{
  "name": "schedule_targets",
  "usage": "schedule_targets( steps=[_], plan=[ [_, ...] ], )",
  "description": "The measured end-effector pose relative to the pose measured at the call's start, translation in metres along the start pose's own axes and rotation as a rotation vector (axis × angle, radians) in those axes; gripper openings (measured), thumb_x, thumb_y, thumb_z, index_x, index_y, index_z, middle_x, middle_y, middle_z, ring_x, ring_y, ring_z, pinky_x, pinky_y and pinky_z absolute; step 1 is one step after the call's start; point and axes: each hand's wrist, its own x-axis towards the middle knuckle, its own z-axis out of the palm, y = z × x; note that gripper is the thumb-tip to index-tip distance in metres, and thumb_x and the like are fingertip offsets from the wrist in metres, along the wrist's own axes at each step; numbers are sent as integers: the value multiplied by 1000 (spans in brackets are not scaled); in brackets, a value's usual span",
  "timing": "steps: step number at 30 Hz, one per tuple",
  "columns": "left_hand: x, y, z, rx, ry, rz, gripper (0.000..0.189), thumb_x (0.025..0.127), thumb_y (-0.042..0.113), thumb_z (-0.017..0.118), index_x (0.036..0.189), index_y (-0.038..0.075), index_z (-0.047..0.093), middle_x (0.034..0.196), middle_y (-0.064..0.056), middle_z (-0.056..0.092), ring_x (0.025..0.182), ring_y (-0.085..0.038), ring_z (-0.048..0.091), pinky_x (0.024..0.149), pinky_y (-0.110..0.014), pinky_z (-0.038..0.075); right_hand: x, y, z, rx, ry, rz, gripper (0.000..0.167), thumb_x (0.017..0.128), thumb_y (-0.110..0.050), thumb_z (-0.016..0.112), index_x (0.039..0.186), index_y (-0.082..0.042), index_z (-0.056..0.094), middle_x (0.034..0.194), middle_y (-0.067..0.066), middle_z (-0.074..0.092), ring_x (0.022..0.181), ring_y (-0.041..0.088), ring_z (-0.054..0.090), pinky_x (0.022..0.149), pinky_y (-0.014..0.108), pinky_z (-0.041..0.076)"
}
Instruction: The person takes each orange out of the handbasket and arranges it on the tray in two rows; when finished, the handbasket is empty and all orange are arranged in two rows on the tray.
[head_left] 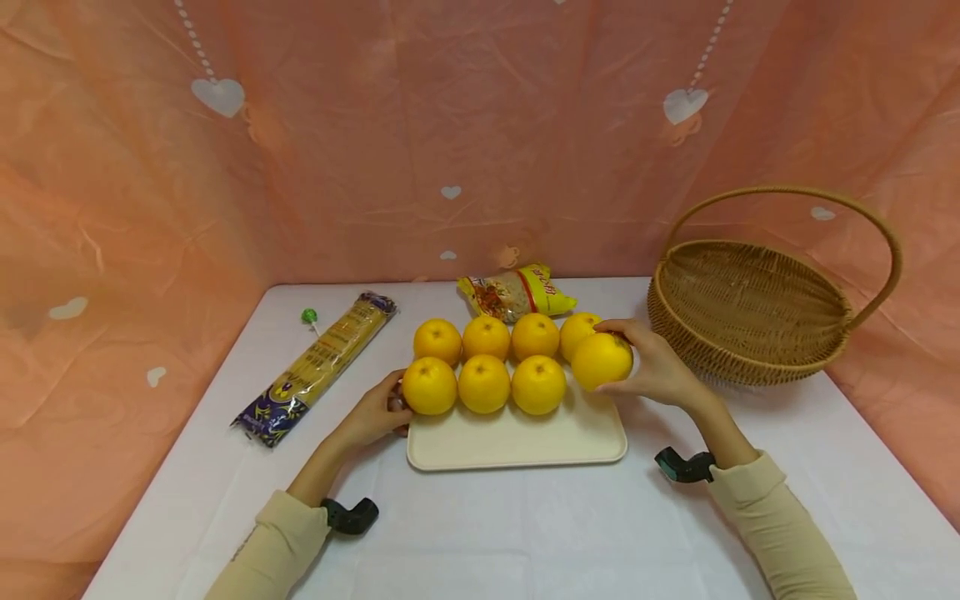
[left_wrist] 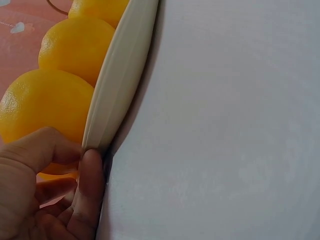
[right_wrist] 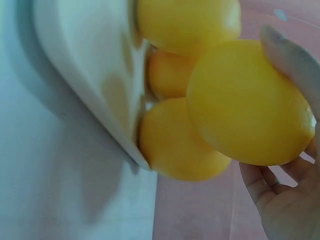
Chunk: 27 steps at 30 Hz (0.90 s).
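On a cream tray [head_left: 517, 442] in the head view stand several oranges [head_left: 483, 384] in two rows. My right hand [head_left: 660, 367] grips one orange [head_left: 602, 362] at the tray's right end, thumb and fingers curled round its side. The right wrist view has this held orange [right_wrist: 245, 105] raised off the tray, close beside the other oranges [right_wrist: 185, 140]. At the tray's left end, my left hand [head_left: 378, 412] pinches the tray's edge near the front-left orange [head_left: 430, 387]. Its fingers [left_wrist: 92, 180] meet at the tray rim [left_wrist: 120, 80] in the left wrist view.
A wicker basket [head_left: 750, 362] with a tall handle stands at the back right. Behind the oranges lies a yellow food packet [head_left: 517, 293]. To the left are a long pasta packet [head_left: 318, 367] and a green lollipop [head_left: 309, 316]. A white cloth covers the table [head_left: 465, 533].
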Motion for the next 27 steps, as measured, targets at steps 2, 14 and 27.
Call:
schedule_targets(
  steps=[2,14,27],
  plan=[
    [0,0,0,6,3,-8,66,81,-1,60,140,-1,30,109,-20,48,72,-18,55,60,-28,56,0,0,4,-22,-32,-16,79,57,-27,90,122,-7,53,122,13,54,113,30,48,95,50,40],
    [-1,3,-1,-5,-6,7,67,80,-2,60,139,-2,29,109,-22,48,72,-18,55,60,-28,56,-1,0,15,-62,-112,-23,74,58,-29,89,120,-10,55,118,10,46,109,29,43,91,52,43],
    [0,0,0,-17,-9,3,68,80,-2,60,140,-2,29,106,-20,47,72,-18,54,60,-29,56,-4,3,22,-95,-134,-28,78,59,-26,89,126,-8,54,121,14,41,112,30,38,94,52,40]
  ],
)
